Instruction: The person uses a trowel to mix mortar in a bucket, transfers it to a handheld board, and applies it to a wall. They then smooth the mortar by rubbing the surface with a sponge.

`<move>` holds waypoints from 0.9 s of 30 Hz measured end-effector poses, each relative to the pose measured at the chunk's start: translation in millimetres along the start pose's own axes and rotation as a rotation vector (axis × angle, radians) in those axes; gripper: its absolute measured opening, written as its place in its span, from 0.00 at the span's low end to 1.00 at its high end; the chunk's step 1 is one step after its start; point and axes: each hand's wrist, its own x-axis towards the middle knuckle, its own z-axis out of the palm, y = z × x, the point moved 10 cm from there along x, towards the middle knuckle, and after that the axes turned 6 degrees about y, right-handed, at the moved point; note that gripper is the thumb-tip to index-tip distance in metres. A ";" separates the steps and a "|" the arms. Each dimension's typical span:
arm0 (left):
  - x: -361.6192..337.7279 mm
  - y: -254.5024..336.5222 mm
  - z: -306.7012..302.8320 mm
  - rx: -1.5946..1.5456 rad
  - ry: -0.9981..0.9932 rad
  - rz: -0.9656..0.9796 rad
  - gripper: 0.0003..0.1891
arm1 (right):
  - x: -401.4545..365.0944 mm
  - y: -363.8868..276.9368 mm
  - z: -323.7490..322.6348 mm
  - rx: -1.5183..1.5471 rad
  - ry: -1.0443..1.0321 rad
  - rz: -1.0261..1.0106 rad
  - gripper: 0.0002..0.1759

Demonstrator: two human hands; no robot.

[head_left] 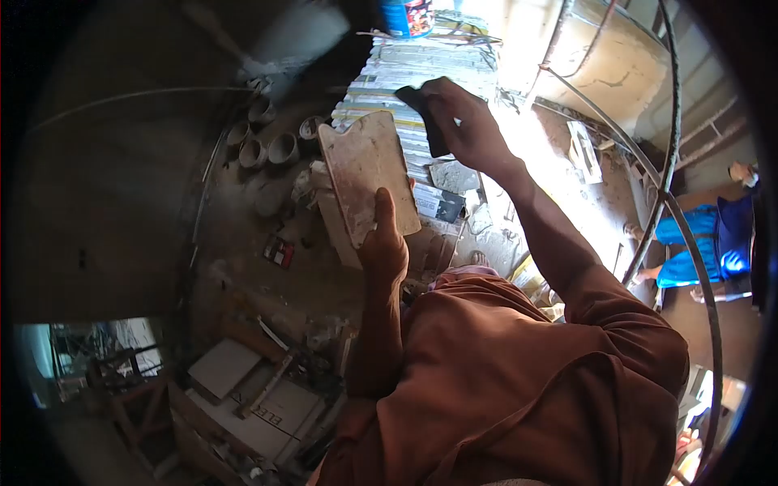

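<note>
A flat, pale, dusty board (369,166) with a curved notch in its top edge is held up in front of my body. My left hand (384,243) grips its lower part, the thumb lying on the near face. Up and to the right, my right hand (466,125) pinches a dark, thin, bent sheet (436,125). A gap shows between the sheet and the board. Beneath both lies a surface of pale stacked strips (429,73).
A blue tin (408,18) stands at the top. Several round pots (284,149) are at the left. Curved metal bars (676,105) cross the right side, with a person in blue (689,235) beyond. Flat boxes (271,413) lie at the lower left.
</note>
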 end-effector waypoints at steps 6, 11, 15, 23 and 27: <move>-7.1 23.9 14.1 0.156 0.189 -0.012 0.35 | 14.0 -17.5 7.3 -0.097 -0.116 -0.206 0.06; 7.3 14.6 6.0 0.233 0.134 0.051 0.29 | -18.6 -20.2 25.0 -0.160 -0.143 -0.458 0.05; -0.8 16.8 5.0 1.028 -0.157 0.781 0.26 | -44.2 -10.6 42.4 -0.287 -0.270 -0.390 0.08; 30.8 -15.9 -22.7 -0.121 0.309 -0.058 0.26 | -100.6 0.4 65.4 -0.200 -0.426 -0.219 0.14; 104.5 9.9 -170.5 0.461 0.606 0.134 0.24 | -95.5 23.4 42.3 -0.169 -0.306 0.149 0.08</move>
